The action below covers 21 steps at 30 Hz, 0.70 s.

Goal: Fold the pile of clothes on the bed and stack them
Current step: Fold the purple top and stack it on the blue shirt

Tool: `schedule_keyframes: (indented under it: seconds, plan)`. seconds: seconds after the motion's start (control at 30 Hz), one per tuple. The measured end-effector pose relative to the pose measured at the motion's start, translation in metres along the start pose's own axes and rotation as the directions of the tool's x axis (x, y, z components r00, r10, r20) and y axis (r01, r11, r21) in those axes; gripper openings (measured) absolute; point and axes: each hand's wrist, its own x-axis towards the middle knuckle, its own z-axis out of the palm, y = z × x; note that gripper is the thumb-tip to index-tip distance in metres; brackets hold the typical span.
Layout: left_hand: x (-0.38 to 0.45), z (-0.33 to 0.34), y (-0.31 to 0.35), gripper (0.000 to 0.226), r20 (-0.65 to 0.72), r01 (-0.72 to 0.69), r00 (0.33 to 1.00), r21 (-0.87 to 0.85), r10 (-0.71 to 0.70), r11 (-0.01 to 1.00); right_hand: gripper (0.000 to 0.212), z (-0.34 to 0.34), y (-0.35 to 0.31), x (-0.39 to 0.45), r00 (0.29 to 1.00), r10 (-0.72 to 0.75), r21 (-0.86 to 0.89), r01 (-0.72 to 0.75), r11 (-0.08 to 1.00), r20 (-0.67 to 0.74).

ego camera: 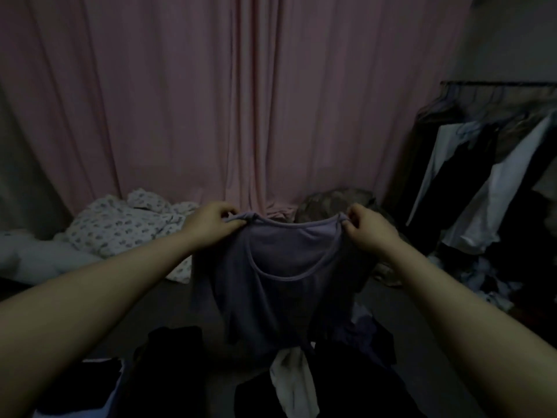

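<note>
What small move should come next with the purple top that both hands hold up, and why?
Probably lower the purple top flat onto the bed in front. The left hand and right hand each pinch a shoulder strap, so it hangs open in the air, unfolded, above dark clothes. It likely needs a flat surface before folding.

Both forearms are bare from the frame edge to the left hand (211, 223) and right hand (369, 232), with no sleeves, rings or watch.

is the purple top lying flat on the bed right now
No, the purple top hangs in the air, held up by its straps in the left hand and right hand.
</note>
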Motion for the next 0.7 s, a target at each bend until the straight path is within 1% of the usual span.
schedule_keyframes:
  seconds: [0.07, 0.1, 0.2, 0.23, 0.3, 0.33, 0.43, 0.6, 0.7]
  plan:
    - [0.004, -0.012, 0.002, 0.013, -0.034, 0.031, 0.999, -0.014, -0.032, 0.999, 0.02, -0.011, 0.002, 0.004, 0.999, 0.036, -0.059, -0.036, 0.998, -0.008]
    - [0.006, -0.018, 0.004, 0.013, -0.051, 0.049, 0.997, -0.029, -0.051, 0.998, 0.02, -0.017, 0.002, 0.007, 0.999, 0.05, -0.049, -0.05, 0.998, -0.014]
    - [0.013, -0.033, 0.01, 0.017, -0.064, 0.079, 0.994, -0.073, -0.084, 0.994, 0.022, -0.028, 0.001, 0.013, 0.998, 0.069, 0.101, -0.067, 0.993, -0.014]
    - [0.016, -0.037, 0.013, 0.016, -0.065, 0.077, 0.994, -0.101, -0.083, 0.992, 0.023, -0.031, 0.0, 0.014, 0.997, 0.071, 0.126, -0.069, 0.99, -0.017]
    - [0.021, -0.043, 0.018, 0.014, -0.068, 0.08, 0.993, -0.171, -0.093, 0.982, 0.021, -0.036, -0.003, 0.017, 0.996, 0.081, 0.139, -0.075, 0.987, -0.033]
    - [0.023, -0.045, 0.02, 0.014, -0.078, 0.095, 0.991, -0.189, -0.112, 0.977, 0.019, -0.039, -0.003, 0.018, 0.995, 0.084, 0.146, -0.076, 0.986, -0.047]
    - [0.026, -0.049, 0.025, 0.014, -0.111, 0.153, 0.977, -0.224, -0.181, 0.963, 0.021, -0.045, -0.003, 0.021, 0.993, 0.095, 0.179, -0.081, 0.98, -0.07]
    - [0.026, -0.057, 0.029, 0.013, -0.103, 0.187, 0.968, -0.3, -0.227, 0.935, 0.019, -0.053, -0.006, 0.019, 0.997, 0.021, 0.312, 0.005, 0.95, -0.08]
    - [0.029, -0.062, 0.038, 0.015, -0.08, 0.196, 0.971, -0.285, -0.227, 0.938, 0.025, -0.054, -0.018, 0.018, 0.998, 0.002, 0.304, 0.016, 0.952, -0.058]
